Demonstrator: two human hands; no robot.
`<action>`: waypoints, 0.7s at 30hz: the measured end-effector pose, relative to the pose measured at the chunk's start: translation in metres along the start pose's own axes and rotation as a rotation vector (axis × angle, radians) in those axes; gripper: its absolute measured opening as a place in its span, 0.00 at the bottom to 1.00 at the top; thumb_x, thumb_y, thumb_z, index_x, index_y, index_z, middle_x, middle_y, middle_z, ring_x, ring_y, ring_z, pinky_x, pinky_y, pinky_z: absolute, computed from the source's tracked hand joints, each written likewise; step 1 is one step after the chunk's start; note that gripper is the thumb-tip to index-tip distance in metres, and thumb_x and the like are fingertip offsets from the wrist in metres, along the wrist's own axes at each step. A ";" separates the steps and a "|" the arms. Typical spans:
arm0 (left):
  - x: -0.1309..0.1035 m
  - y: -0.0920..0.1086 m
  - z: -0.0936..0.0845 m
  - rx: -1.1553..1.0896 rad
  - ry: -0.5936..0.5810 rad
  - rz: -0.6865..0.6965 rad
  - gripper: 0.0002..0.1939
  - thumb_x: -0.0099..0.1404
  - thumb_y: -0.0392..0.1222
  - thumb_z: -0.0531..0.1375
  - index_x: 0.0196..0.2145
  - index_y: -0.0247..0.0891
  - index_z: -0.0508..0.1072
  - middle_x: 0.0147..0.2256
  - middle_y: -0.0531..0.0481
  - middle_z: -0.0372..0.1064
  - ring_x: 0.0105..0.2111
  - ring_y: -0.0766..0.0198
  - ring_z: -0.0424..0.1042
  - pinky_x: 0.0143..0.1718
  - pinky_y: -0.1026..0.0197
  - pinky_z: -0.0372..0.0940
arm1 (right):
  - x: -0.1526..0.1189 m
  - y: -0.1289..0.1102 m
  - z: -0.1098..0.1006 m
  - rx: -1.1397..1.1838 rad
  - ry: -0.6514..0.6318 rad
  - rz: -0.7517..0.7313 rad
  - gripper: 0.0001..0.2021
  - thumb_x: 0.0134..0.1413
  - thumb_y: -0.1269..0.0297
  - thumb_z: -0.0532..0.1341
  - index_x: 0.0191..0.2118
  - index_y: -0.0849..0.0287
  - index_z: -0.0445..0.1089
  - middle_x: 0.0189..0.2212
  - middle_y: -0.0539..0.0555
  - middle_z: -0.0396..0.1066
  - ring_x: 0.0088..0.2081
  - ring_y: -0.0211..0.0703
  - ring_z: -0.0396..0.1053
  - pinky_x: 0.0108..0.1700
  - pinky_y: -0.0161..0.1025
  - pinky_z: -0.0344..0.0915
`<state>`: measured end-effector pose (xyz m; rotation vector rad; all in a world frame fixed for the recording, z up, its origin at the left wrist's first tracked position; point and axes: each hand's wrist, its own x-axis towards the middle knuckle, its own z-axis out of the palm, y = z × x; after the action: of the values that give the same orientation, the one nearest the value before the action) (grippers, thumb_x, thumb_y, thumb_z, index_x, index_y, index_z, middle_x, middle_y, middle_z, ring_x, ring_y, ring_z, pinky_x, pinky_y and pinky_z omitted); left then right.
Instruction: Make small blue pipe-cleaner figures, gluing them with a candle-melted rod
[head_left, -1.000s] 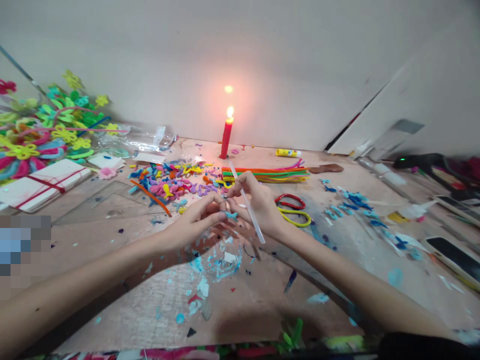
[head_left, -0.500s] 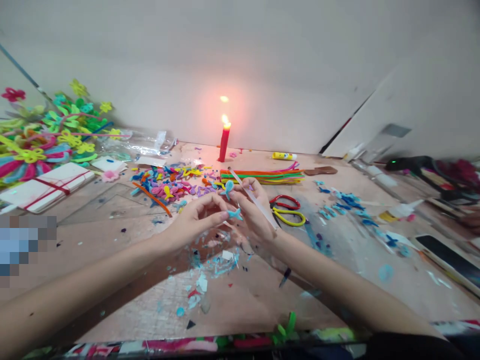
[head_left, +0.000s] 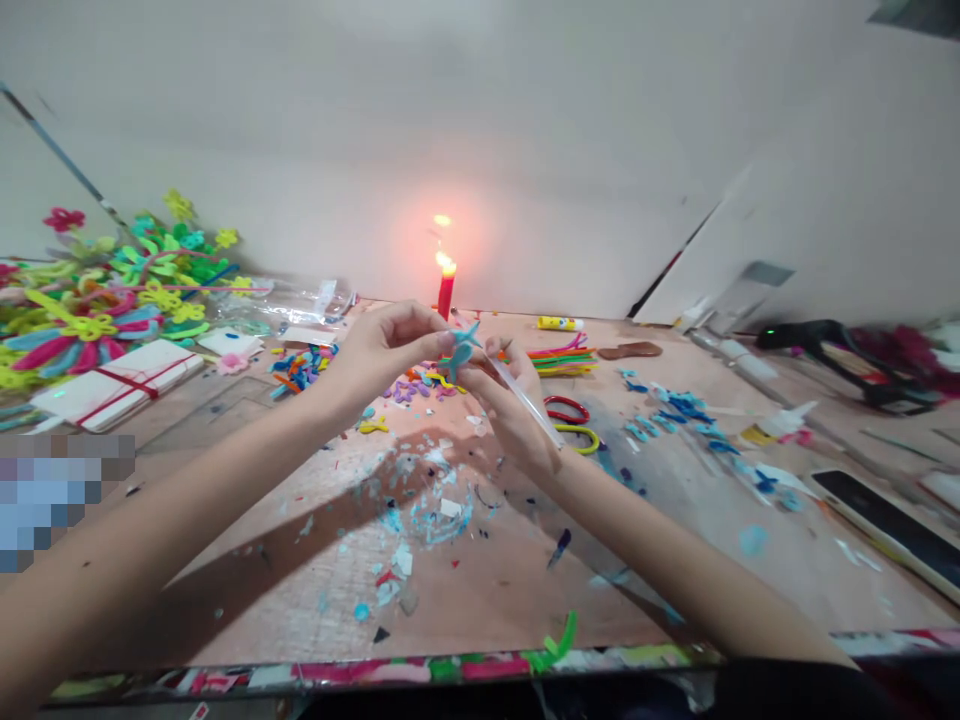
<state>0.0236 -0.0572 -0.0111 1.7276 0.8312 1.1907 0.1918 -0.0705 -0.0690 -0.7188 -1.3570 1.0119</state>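
Note:
My left hand (head_left: pixel 394 350) pinches a small light-blue fuzzy pipe-cleaner piece (head_left: pixel 468 336) between thumb and fingertips. Just below it, a second light-blue piece (head_left: pixel 460 357) sits at the fingertips of my right hand (head_left: pixel 517 405). The two pieces appear to touch; whether they are joined I cannot tell. A clear glue stick (head_left: pixel 529 400) lies along my right hand, tucked between its fingers and slanting down to the wrist. Directly behind the hands a lit red candle (head_left: pixel 446 292) stands upright. Scissors (head_left: pixel 581 438) with red and yellow handles lie beside my right wrist.
Loose coloured pieces (head_left: pixel 416 387) and a pipe-cleaner bundle (head_left: pixel 562 358) lie behind my hands. Fuzzy flowers (head_left: pixel 90 325) and a white box (head_left: pixel 124 390) are at left. Blue pieces (head_left: pixel 682 405), a phone (head_left: pixel 892 530) and a glue gun (head_left: pixel 847 365) are at right. Scraps litter the table (head_left: pixel 300 610).
Both hands have risen towards the candle, my left hand more so. The light-blue piece in my left hand has moved up from below the other piece to just above it.

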 end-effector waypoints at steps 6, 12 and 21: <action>0.004 0.003 0.009 -0.008 -0.006 0.017 0.04 0.60 0.38 0.64 0.31 0.35 0.73 0.29 0.50 0.76 0.31 0.65 0.75 0.37 0.61 0.70 | -0.002 -0.003 0.001 0.031 0.005 -0.028 0.17 0.52 0.60 0.67 0.37 0.51 0.55 0.35 0.47 0.65 0.39 0.38 0.68 0.47 0.41 0.69; 0.016 0.017 0.009 0.149 0.140 0.088 0.05 0.58 0.39 0.66 0.28 0.37 0.74 0.28 0.49 0.77 0.30 0.64 0.75 0.35 0.60 0.71 | 0.000 -0.018 -0.004 0.254 0.004 0.161 0.16 0.53 0.57 0.65 0.37 0.51 0.55 0.37 0.49 0.76 0.41 0.43 0.76 0.53 0.46 0.70; 0.065 0.065 -0.003 0.247 0.273 0.361 0.07 0.56 0.37 0.69 0.30 0.33 0.76 0.27 0.52 0.77 0.29 0.67 0.75 0.34 0.62 0.72 | 0.007 -0.048 -0.003 0.220 0.014 0.077 0.20 0.48 0.60 0.70 0.36 0.51 0.54 0.34 0.47 0.77 0.31 0.36 0.76 0.32 0.34 0.72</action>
<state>0.0448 -0.0268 0.0729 2.0036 0.8791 1.6504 0.2024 -0.0840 -0.0236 -0.6147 -1.1909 1.1946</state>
